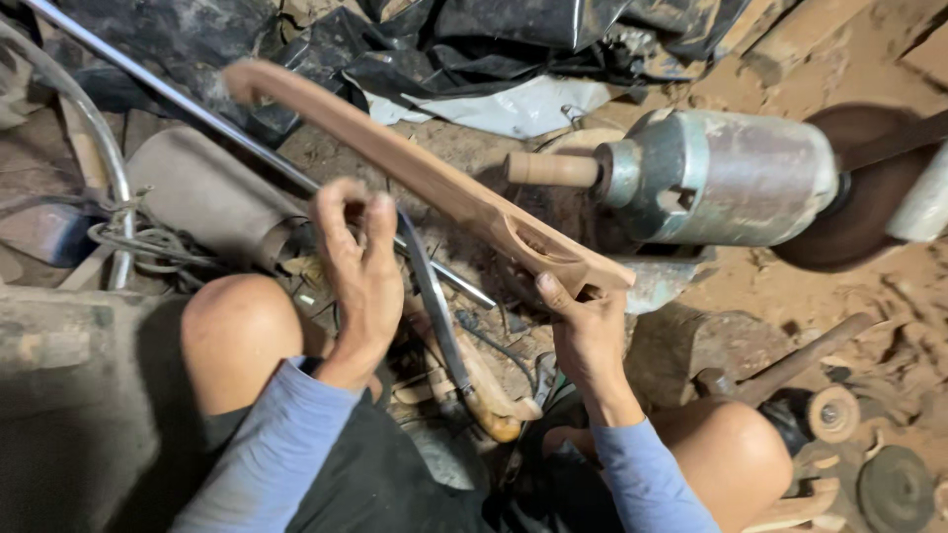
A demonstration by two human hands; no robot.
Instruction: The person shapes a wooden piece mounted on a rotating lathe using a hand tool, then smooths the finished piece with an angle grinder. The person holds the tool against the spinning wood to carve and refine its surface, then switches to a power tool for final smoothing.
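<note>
My right hand point(585, 328) grips the near, notched end of a long carved wooden piece point(415, 173), which slants up and away to the left. Its far end reaches the upper left, blurred. My left hand point(357, 266) is raised just below the piece's middle, fingers curled with nothing in them, apart from the wood. Right of the piece sits a grey motor point(726, 178) with a wooden spindle tip point(551, 169) pointing at the wood. My bare knees frame the lower part of the view.
A metal rod point(188, 109) runs diagonally at the left. A curved wooden-handled blade point(454, 345) lies between my knees. A brown disc point(864, 197) sits on the motor's right side. Black plastic sheeting lies behind. A hammer-like tool point(790, 365) and round discs rest on the sawdust floor, right.
</note>
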